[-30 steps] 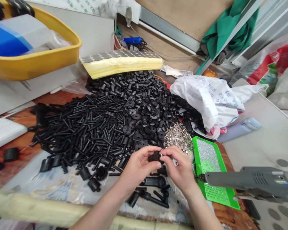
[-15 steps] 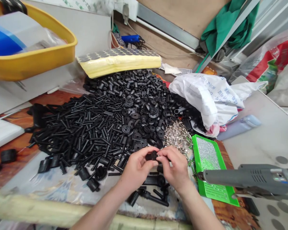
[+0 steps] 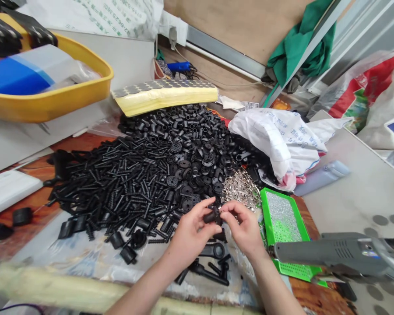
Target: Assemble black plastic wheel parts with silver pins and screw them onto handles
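Between thumb and fingers my left hand grips a small black plastic part, rounded and partly covered by the fingers. My right hand pinches at the right side of that part; whatever lies between its fingertips is too small to make out. Behind both hands spreads a heap of black ribbed rods, with black discs and short black tubes beside them. A pile of small silvery metal clips lies just beyond my right hand. Below the hands rests a black handle-like piece.
At right stands a green tray of small shiny pieces, with a grey power screwdriver reaching over it. A white bag and a yellow sheet stack border the heap. A yellow basin is at upper left.
The whole view has shifted slightly. My left fingers have opened a little around the black part, which shows more, and my right fingers have moved slightly along its right side.
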### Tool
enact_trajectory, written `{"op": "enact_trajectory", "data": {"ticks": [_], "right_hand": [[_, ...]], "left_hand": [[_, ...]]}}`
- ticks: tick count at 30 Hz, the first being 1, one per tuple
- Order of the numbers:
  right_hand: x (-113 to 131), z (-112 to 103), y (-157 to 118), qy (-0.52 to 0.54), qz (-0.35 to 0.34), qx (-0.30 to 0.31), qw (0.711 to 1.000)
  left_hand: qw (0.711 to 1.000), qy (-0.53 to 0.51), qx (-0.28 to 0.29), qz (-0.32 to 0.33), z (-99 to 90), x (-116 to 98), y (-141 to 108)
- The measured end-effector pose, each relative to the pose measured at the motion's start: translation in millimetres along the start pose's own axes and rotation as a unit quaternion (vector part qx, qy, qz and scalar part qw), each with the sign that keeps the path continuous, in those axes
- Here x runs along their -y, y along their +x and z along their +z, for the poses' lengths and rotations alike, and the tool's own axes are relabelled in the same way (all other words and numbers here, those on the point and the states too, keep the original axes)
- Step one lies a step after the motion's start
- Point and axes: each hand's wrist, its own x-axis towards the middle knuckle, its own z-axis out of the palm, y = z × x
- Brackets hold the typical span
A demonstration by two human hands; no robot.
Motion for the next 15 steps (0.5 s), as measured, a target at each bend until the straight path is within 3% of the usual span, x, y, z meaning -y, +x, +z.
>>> {"op": "enact_trajectory", "data": {"ticks": [9,15], "right_hand": [[-2,-6,1,0.008,-0.004,-0.003,1.0],[3,-9,-1,0.041,-0.041,0.064,0.996]], "left_hand": [[1.0,0.02,-0.008,0.002,-2.3,-11,-3],[1.0,0.019,-0.017,-0.012,-2.8,-12,-2]]}}
